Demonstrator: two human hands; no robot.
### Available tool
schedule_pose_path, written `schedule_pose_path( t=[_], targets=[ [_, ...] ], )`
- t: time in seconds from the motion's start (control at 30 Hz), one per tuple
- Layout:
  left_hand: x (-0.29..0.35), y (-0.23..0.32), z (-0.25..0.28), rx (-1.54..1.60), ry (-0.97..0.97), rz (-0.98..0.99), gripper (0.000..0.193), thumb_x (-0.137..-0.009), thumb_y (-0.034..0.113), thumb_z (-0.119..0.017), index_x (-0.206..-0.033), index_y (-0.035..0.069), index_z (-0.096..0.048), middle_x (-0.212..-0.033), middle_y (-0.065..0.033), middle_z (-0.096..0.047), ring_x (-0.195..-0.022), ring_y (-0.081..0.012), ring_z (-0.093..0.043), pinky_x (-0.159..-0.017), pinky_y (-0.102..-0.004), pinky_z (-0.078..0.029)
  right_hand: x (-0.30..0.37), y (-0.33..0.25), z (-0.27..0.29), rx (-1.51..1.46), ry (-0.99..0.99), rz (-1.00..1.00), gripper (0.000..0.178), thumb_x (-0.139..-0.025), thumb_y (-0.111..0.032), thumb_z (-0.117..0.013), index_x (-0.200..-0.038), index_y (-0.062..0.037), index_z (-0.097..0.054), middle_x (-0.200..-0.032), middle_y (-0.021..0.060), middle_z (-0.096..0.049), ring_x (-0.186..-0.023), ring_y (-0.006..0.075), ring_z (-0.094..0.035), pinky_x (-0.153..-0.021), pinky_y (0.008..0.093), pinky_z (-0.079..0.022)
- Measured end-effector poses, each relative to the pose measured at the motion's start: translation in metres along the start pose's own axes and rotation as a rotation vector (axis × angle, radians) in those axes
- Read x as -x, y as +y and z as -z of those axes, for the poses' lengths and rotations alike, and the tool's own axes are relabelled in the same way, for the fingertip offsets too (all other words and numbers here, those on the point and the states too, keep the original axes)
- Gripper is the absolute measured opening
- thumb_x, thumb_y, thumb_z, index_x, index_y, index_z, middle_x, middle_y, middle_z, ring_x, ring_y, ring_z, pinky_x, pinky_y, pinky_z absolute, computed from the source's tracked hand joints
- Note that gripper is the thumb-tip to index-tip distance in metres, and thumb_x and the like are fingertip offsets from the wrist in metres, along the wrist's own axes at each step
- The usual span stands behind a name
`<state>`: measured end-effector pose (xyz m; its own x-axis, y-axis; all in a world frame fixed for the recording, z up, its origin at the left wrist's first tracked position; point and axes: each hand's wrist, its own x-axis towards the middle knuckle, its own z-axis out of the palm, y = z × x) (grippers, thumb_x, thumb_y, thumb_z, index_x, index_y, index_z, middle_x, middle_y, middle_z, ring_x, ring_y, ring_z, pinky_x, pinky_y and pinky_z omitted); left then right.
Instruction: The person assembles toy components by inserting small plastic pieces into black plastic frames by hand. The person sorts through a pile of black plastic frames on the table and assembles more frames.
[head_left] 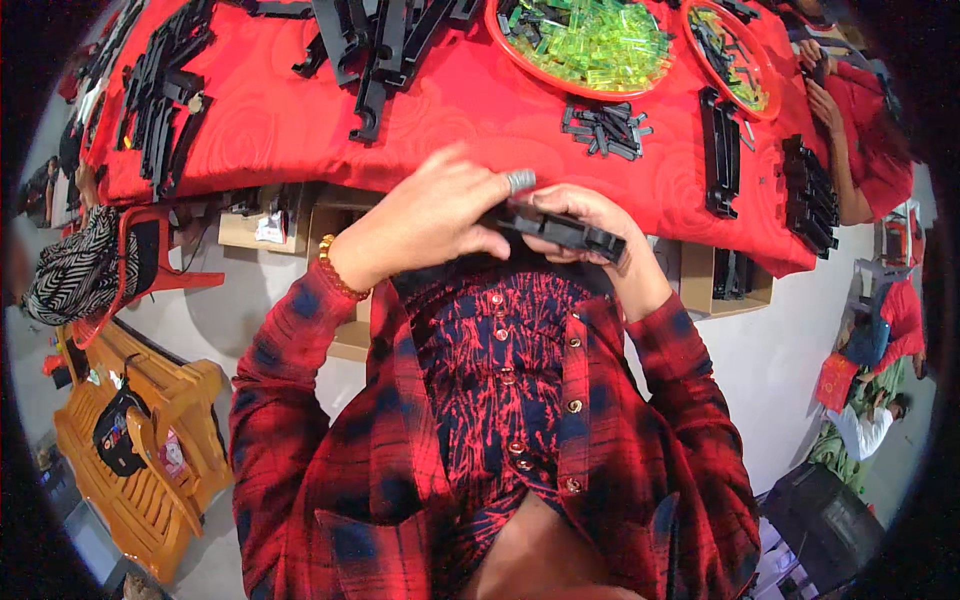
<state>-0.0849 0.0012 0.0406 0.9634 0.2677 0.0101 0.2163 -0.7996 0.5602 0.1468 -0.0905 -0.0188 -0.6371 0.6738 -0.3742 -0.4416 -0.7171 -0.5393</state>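
Note:
A long, dark plastic piece (572, 232) with notched edges is held in front of my chest, just off the table's near edge. My right hand (592, 212) is closed round it, with the palm behind and the fingers beneath. From the other side my left hand (430, 212), slightly blurred, closes finger and thumb about the piece's left end. A grey band sits on one left finger. Whether a smaller part is pinched there is hidden. Beyond my hands, a loose pile of small black plastic pieces (607, 131) lies on the red tablecloth (450, 120).
A red-rimmed basin (590, 92) of clear yellow-green pieces stands at the back, with another basin (765, 100) to its right. Long black parts (372, 100) lie in stacks. Open cardboard boxes (740, 290) sit under the table. A person (870, 150) works at the right.

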Motion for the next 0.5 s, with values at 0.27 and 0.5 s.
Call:
schedule_pose_path(
  t=[0.27,0.5],
  targets=[
    [-0.003,-0.009,-0.002,0.351,0.082,0.085,0.050,-0.085,0.026,-0.075,-0.124,0.002,-0.055,-0.105,-0.0198,-0.065,-0.101,-0.0399,-0.064,-0.084,-0.0438,-0.051,0.007,-0.007,0.018,-0.191,-0.076,0.056,0.062,-0.101,-0.055,-0.043,-0.123,-0.0002,-0.060,-0.083,0.0239,-0.069,-0.045,0.0166,-0.060,-0.037,0.0207,-0.044],
    [0.003,-0.019,0.012,-0.117,0.171,0.008,0.048,-0.075,0.017,-0.077,-0.118,0.003,-0.059,-0.098,-0.0162,-0.065,-0.094,-0.0363,-0.065,-0.077,-0.0427,-0.051,0.016,-0.040,-0.015,0.367,0.008,0.084,0.053,-0.100,-0.047,-0.053,-0.120,0.0009,-0.060,-0.094,0.0190,-0.072,-0.050,0.0125,-0.061,-0.037,0.0177,-0.041]
  ],
)
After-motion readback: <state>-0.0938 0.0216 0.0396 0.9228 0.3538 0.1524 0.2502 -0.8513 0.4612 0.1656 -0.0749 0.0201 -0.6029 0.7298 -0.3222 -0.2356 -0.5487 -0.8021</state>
